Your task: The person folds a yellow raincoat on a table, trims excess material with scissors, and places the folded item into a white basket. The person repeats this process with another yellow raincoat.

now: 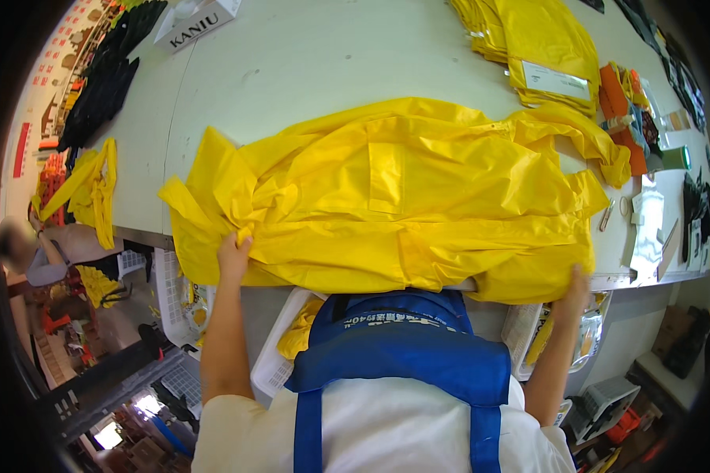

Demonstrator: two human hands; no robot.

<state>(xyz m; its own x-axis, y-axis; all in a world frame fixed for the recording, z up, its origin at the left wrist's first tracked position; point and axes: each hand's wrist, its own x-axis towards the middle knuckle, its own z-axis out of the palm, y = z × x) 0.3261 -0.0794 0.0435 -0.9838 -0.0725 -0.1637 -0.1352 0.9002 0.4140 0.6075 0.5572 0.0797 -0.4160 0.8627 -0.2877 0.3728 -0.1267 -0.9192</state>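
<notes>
A bright yellow raincoat point(457, 177) lies spread sideways across the white table, wrinkled, with a flap near its middle and its near edge at the table's front. My left hand point(233, 254) is closed on a bunched fold toward the coat's left end. At the near right corner, my right hand point(573, 293) grips the edge of the fabric; its fingers are partly blurred. One sleeve stretches out to the far right, and loose yellow cloth spreads out at the left.
Folded yellow garments point(556, 47) are stacked at the far right, near an orange box point(619, 118). Dark gloves point(102, 102) lie along the left side. White baskets point(170, 296) stand below the table's front edge. Another person point(47, 252) handles yellow cloth at the left.
</notes>
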